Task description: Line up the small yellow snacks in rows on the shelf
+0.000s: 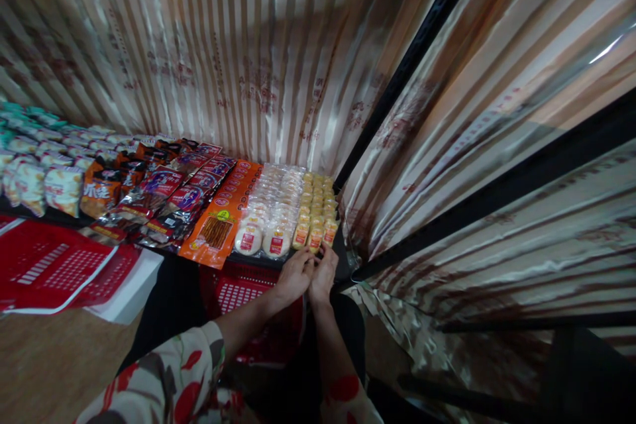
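Observation:
My left hand point(297, 274) and my right hand point(324, 273) are side by side at the front edge of a dark shelf. Their curled fingers close on the lower end of a small yellow snack packet point(315, 239) in the front row. Behind it run rows of matching yellow packets point(318, 197). To their left lie clear-wrapped round white crackers point(277, 242) in rows. My fingertips partly hide one another, and the exact grip is hard to see in the dim light.
Left along the shelf lie a flat orange snack bag point(214, 232), dark red-purple packs point(163, 187), orange-black bags point(101, 191) and white bags point(63, 187). Red baskets point(241, 291) point(54, 265) stand below. Black poles point(397, 93) and striped curtain point(278, 46) bound the back and right.

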Tool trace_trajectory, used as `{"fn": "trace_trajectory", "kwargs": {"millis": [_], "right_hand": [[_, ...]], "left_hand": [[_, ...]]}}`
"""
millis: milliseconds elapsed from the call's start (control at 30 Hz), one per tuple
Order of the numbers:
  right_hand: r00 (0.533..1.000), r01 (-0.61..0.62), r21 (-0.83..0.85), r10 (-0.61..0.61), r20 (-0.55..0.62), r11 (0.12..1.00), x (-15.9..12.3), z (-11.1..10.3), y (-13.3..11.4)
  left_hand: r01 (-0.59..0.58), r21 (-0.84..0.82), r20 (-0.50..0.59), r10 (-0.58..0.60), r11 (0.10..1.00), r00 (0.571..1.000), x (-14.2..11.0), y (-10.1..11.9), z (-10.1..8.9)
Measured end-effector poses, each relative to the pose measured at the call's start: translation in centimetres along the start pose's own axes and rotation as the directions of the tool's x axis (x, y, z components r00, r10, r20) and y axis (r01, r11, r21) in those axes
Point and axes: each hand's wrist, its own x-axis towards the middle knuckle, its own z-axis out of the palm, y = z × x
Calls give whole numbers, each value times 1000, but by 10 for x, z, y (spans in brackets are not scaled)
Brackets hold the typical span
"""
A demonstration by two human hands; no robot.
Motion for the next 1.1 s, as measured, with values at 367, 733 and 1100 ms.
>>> {"fn": "trace_trajectory", "kwargs": {"millis": [367,733,1100], "right_hand": [[997,37,-16,-38,-71,999,-18,5,4],[987,151,-26,-152,-43,988,-74,18,20],[787,58,-480,256,561,876,-109,48,48]], "left_hand": [[-11,77,-64,16,997,998,-11,-6,-1],[-80,196,60,69,977,996,-39,-35,-13],[204,462,320,-376,863,869,-74,-108,-23]]}}
